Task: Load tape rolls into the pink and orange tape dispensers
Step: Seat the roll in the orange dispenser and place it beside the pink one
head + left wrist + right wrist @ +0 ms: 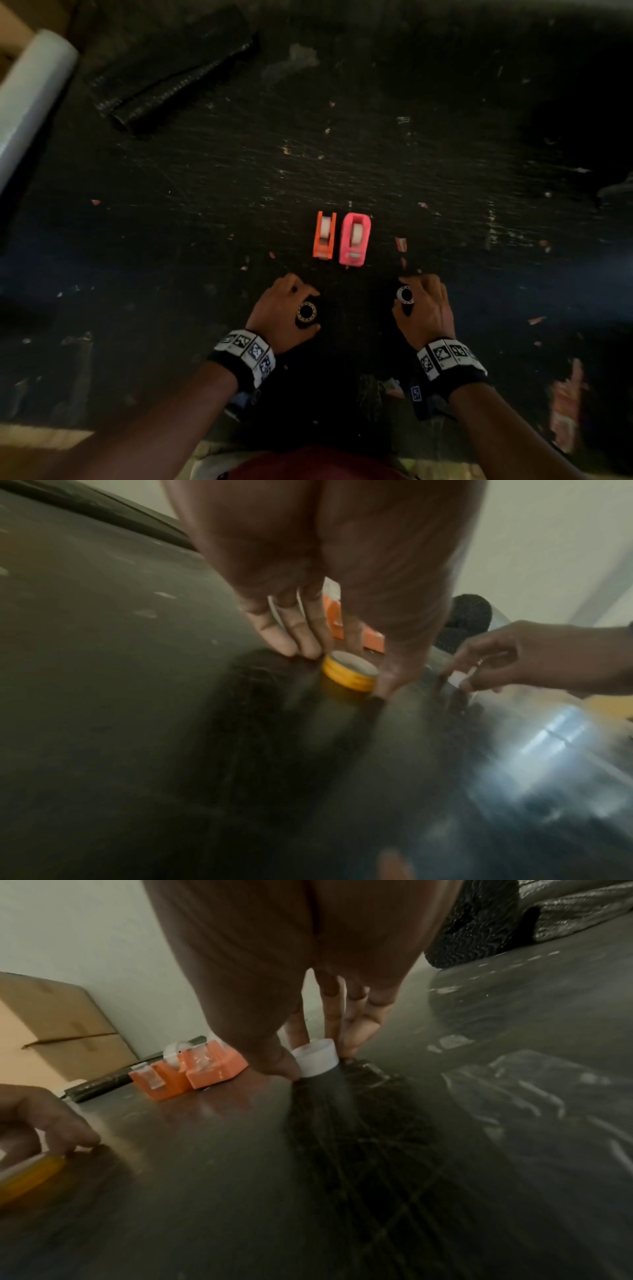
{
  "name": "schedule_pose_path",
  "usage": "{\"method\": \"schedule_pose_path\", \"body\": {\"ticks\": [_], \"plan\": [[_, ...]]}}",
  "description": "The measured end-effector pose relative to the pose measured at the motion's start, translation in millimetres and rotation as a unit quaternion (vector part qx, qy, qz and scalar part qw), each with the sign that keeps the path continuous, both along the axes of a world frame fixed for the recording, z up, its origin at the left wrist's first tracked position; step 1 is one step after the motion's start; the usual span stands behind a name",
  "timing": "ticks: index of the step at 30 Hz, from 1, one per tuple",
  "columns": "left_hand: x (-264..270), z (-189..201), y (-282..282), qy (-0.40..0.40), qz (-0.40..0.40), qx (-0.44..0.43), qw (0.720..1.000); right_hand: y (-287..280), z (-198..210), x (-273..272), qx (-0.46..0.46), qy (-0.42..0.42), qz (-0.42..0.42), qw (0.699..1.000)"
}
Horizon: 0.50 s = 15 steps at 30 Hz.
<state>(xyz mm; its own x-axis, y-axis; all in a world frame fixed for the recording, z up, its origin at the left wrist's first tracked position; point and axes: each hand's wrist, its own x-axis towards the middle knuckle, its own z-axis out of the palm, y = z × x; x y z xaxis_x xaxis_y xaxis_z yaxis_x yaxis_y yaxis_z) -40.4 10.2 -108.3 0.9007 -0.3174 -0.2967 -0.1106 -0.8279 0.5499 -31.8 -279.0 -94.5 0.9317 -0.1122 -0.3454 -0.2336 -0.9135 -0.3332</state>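
Head view: hands (279,308) on tape rolls (306,312)

An orange dispenser (323,235) and a pink dispenser (355,238) stand on the scuffed black table (205,205), a yellow-edged roll (349,675), a white roll (316,1057), black-and-white checked wristbands (245,356)

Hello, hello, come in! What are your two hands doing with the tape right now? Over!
Left hand pinches yellow tape roll on dark tabletop. Right hand pinches white tape roll. Orange dispenser and pink dispenser just ahead, each already holding a roll. Nothing between.
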Motion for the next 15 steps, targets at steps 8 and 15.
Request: {"method": "schedule_pose_path", "body": {"ticks": [8, 15], "plan": [[31.7, 17.1, 18.7, -0.009, 0.083, 0.007, 0.997, 46.7, 27.8, 25.9, 0.088, -0.101, 0.051, 0.990], [83.7, 28.5, 64.1, -0.040, 0.129, 0.073, 0.988, 148.5, 58.7, 86.3, 0.019, -0.096, 0.318, 0.943]]}}
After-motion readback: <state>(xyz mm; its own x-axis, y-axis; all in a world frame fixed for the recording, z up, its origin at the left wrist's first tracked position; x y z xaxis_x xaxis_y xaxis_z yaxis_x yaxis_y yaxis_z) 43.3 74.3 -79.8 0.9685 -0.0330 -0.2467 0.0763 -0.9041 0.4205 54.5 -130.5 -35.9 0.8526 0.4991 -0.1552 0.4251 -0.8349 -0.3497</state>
